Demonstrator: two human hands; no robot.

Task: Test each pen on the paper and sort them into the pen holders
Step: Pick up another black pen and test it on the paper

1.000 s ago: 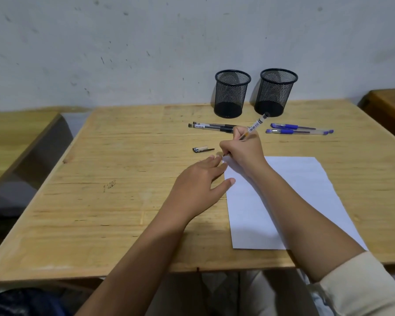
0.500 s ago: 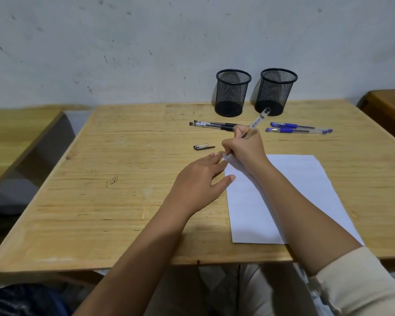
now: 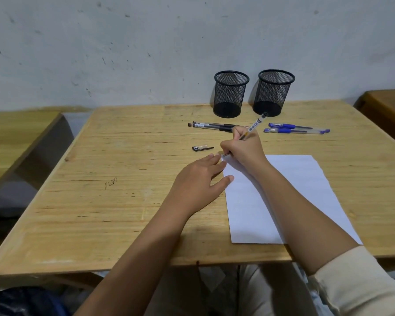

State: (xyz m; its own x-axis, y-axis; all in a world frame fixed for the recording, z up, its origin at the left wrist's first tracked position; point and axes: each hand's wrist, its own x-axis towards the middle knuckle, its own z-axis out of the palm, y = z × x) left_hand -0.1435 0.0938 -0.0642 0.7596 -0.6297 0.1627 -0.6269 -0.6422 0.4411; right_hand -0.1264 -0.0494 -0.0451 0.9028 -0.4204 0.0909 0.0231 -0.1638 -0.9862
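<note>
My right hand (image 3: pixel 244 149) grips a clear pen (image 3: pixel 255 125) with its tip down on the top left corner of the white paper (image 3: pixel 290 190). My left hand (image 3: pixel 198 183) lies flat and open on the wooden table (image 3: pixel 123 201), its fingertips on the paper's left edge. A black pen cap (image 3: pixel 202 148) lies loose left of my right hand. Two black pens (image 3: pixel 214 126) lie behind it and two blue pens (image 3: pixel 294 129) lie to the right. Two black mesh pen holders (image 3: pixel 230 93) (image 3: pixel 274 92) stand at the back by the wall, both with no pens showing.
A second wooden table (image 3: pixel 16 137) stands to the left across a gap. Another wooden surface (image 3: pixel 388 106) sits at the far right. A small ink scribble (image 3: pixel 111 183) marks the tabletop.
My right hand has shifted only slightly at the paper's corner with the pen. My left hand stays in place.
</note>
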